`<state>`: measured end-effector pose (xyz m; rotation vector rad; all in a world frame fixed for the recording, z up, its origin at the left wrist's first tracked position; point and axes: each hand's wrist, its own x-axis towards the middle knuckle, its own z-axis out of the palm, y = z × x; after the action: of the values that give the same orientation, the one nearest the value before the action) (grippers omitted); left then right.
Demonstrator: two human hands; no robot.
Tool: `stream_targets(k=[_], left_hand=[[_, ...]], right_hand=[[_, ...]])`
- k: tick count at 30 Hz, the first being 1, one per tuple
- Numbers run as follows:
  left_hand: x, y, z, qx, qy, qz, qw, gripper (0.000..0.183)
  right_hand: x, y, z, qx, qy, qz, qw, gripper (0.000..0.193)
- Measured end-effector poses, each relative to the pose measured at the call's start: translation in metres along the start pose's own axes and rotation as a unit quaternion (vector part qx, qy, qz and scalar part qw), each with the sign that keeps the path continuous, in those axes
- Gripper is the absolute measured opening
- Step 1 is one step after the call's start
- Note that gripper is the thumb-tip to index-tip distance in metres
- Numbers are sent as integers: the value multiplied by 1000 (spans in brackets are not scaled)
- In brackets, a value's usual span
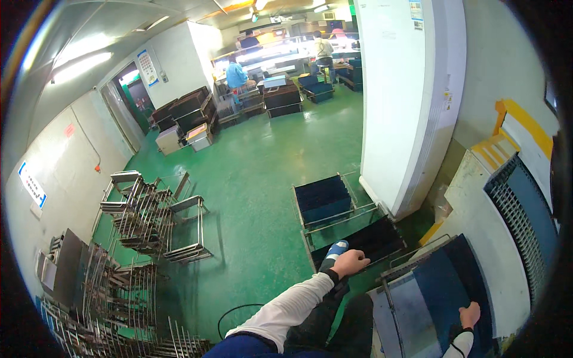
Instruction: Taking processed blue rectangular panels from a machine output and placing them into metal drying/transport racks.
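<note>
My left hand (351, 262), its fingers curled in, is held over a metal rack of dark panels (376, 238) standing on the floor; I see nothing in its grasp. At the lower right, my right hand (470, 314) is closed at the dark blue panels (439, 286) of a second rack. Its fingertips are partly hidden, so what they pinch does not show. Grey sheet-like panels (400, 313) lie along the near side of that stack, beside a metal rack bar (391, 304).
A machine with a slatted metal conveyor (513, 221) stands at the right, below a white pillar (397, 101). Empty metal racks (143, 215) crowd the left side. Far off, people (237, 73) work at lit benches near dark stacked bins (282, 98). A black cable loop (230, 311) lies on the green floor.
</note>
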<state>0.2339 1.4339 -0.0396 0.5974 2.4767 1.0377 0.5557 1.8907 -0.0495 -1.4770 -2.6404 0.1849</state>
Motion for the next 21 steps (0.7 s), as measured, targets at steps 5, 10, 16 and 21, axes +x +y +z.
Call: stream_targets(k=[5, 10, 16, 21], left_hand=[[-2, -9, -2, -13, 40, -9, 999, 37], [-7, -4, -5, -41, 63, -20, 997, 33], [-7, -5, -4, -81, 77, -27, 993, 34], [-4, -12, -3, -84, 79, -16, 993, 33]], right_hand=[[-2, -2, 3, -18, 26, -32, 999, 47], [3, 7, 10, -19, 17, -15, 1000, 47], [6, 13, 20, -23, 48, -23, 998, 46], [-4, -8, -4, -25, 7, -14, 1000, 46]])
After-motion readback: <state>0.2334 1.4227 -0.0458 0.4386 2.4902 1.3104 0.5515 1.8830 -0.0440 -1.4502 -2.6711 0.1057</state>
